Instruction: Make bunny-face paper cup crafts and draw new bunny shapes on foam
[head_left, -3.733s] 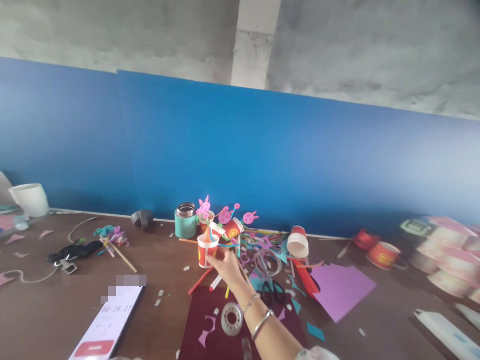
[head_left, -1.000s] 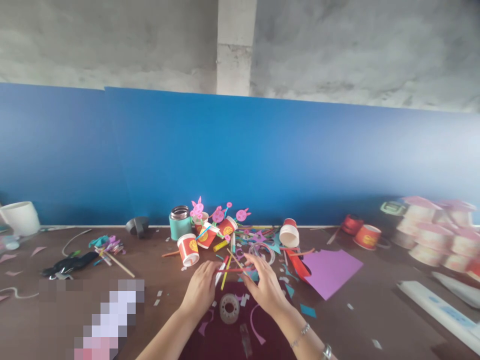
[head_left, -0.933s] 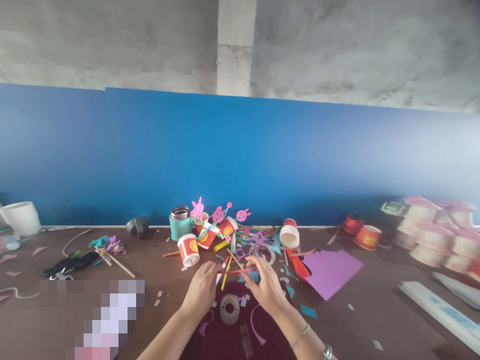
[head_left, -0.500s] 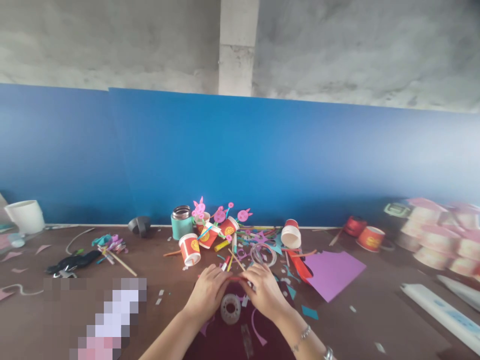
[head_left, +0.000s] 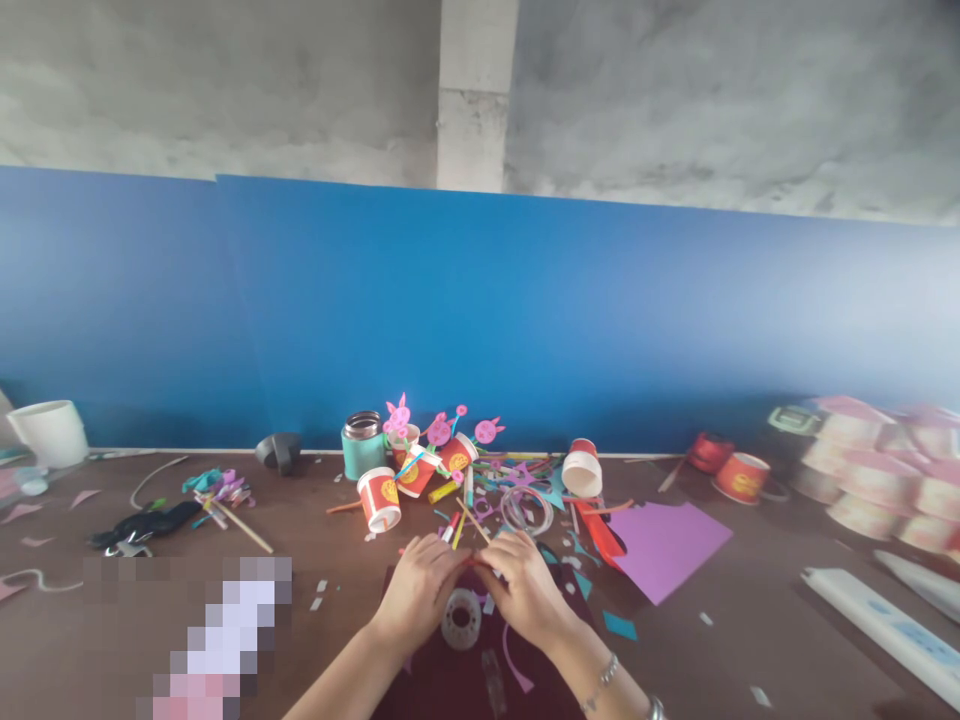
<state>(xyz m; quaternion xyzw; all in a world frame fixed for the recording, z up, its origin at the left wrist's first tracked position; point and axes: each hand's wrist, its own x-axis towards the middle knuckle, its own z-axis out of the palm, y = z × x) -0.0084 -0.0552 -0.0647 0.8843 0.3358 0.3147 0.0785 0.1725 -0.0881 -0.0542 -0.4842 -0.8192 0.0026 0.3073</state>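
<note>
My left hand [head_left: 421, 585] and my right hand [head_left: 526, 585] meet over the middle of the table, fingertips nearly touching. Both are closed in a pinch on a thin red strip [head_left: 472, 561], mostly hidden by the fingers, so I cannot tell its material. Just below them a roll of clear tape [head_left: 460, 620] lies on a dark red mat [head_left: 450, 685]. A curved purple paper strip [head_left: 517, 668] is beside the right wrist. Beyond the fingers are a thin wooden stick [head_left: 472, 522] and several markers.
Behind my hands stand red paper cups [head_left: 379, 499] with pink paper figures [head_left: 439, 430] and a teal thermos [head_left: 363, 446]. To the right are purple paper [head_left: 671, 548], red scissors [head_left: 602, 535], a white power strip [head_left: 885, 630] and stacked cups [head_left: 862, 480]. A blue partition [head_left: 480, 310] borders the back.
My hands have drawn slightly closer together, and less of the red strip shows between the fingers. The things on the table have stayed in place.
</note>
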